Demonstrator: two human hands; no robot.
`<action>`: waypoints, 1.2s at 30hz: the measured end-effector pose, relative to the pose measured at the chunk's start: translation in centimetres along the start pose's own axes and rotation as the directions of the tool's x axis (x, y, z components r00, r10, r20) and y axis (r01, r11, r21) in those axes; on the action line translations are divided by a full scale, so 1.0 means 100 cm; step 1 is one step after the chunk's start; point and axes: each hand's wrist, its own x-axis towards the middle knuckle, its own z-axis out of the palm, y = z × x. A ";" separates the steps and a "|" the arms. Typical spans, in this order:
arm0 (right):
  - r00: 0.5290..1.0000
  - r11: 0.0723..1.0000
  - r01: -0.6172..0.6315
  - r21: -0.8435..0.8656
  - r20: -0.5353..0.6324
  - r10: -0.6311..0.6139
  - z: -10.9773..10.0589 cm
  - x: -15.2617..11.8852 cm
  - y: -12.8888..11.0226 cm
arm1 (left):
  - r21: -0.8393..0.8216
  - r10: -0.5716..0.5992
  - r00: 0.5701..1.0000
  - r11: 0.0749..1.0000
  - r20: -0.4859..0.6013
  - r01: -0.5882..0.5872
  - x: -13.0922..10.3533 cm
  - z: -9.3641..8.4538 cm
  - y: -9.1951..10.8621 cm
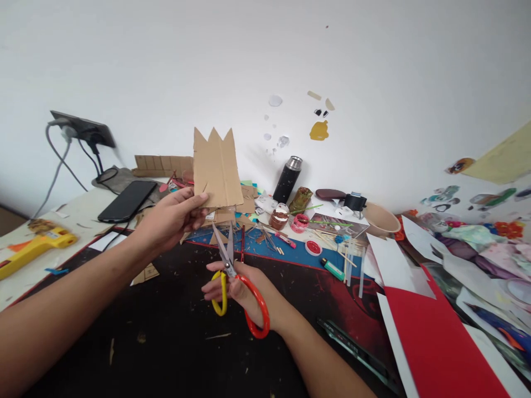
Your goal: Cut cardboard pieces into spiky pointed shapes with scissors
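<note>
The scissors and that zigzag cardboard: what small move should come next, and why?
Probably ease the scissors up to the cardboard's lower edge, clear of the left hand. The right hand holds them with blades parted, pointing up just below that edge, while the left pinches the sheet's lower left corner.

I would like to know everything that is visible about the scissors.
The scissors have two shiny, metal-looking blades joined at a pivot, with one yellow loop and one orange-red loop. The blades are parted and point upward, below the lower edge of the cardboard piece. The right hand holds them by the loops, over the dark mat.
</note>
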 end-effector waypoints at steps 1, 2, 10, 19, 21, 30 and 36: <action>0.999 1.000 -0.019 -0.004 -0.027 0.019 0.001 0.000 -0.001 | 0.007 0.004 1.000 1.000 0.002 -0.004 0.000 0.001 0.000; 0.998 0.999 -0.035 -0.009 -0.061 0.035 0.002 -0.001 -0.002 | 0.016 0.007 1.000 1.000 0.006 -0.007 -0.001 0.001 0.001; 0.966 0.989 -0.042 -0.141 -0.260 0.004 0.006 0.000 -0.008 | 0.128 0.042 0.993 0.990 0.115 -0.056 -0.011 0.007 0.003; 0.956 0.972 -0.040 -0.232 -0.291 -0.030 0.010 0.000 -0.010 | 0.330 -0.013 0.978 0.942 0.210 -0.058 -0.020 0.013 0.005; 0.954 0.973 -0.046 -0.225 -0.299 -0.024 0.010 0.000 -0.011 | 0.325 -0.001 0.983 0.944 0.182 -0.059 -0.021 0.013 0.007; 0.946 0.974 -0.028 -0.223 -0.319 -0.046 0.011 0.000 -0.014 | 0.375 0.021 0.964 0.919 0.265 -0.123 -0.025 0.014 0.002; 0.945 0.972 -0.031 -0.232 -0.324 -0.047 0.010 0.000 -0.013 | 0.357 0.020 0.951 0.924 0.310 -0.136 -0.029 0.016 0.003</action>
